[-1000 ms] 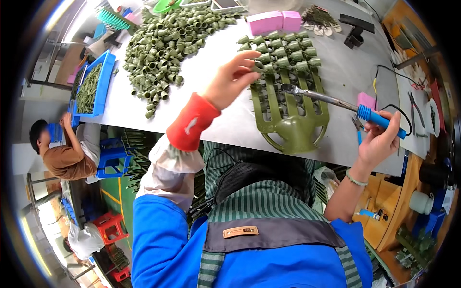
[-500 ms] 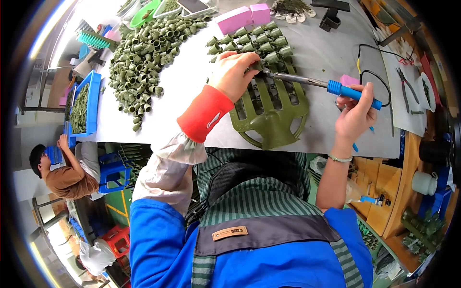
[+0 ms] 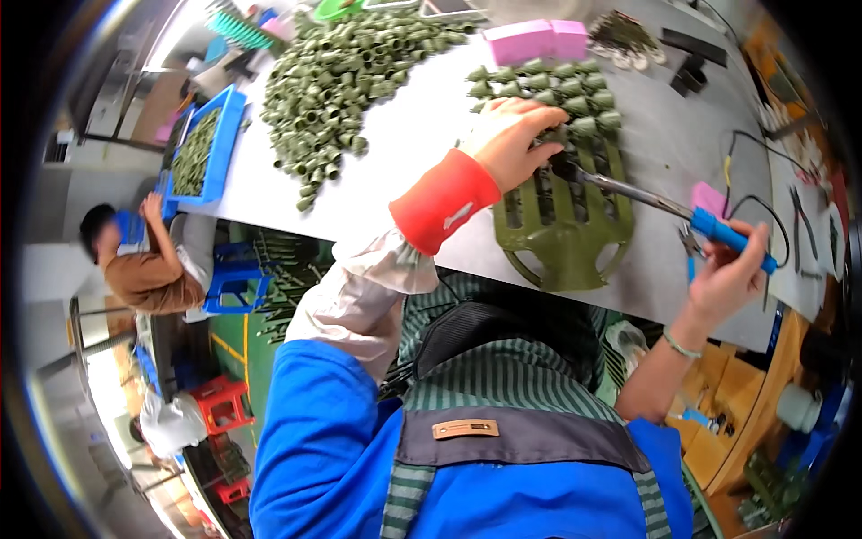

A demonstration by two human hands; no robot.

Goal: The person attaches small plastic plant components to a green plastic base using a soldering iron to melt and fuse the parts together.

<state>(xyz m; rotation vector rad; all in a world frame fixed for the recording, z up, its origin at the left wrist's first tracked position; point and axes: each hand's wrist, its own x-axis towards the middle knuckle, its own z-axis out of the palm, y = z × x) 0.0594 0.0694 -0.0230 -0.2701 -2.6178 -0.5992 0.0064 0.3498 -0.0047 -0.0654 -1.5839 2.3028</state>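
Note:
My right hand [image 3: 732, 277] grips a soldering iron [image 3: 718, 232] by its blue handle. Its metal shaft slants left, and the tip meets the dark green slotted plastic part [image 3: 575, 265] close to my left fingers. My left hand [image 3: 514, 142], below a red wristband, curls over the upper left of that part. Thumb and forefinger close around a small green plastic cup [image 3: 549, 136], partly hidden by the fingers. Rows of similar cups [image 3: 575, 90] stand on the far half of the slotted part. A big heap of loose green cups [image 3: 337, 90] lies to the left.
Pink blocks [image 3: 530, 43] and a dirty glove [image 3: 626, 40] lie at the back. Cutters [image 3: 689, 247] rest beside my right hand, near a black cable [image 3: 772, 211] and pliers [image 3: 805, 225]. A blue crate [image 3: 232, 139] stands far left, close to a seated person [image 3: 148, 274].
The whole view has shifted, so the table and both hands appear farther right. The left hand stays at the slotted part, and the iron's tip remains beside its fingers.

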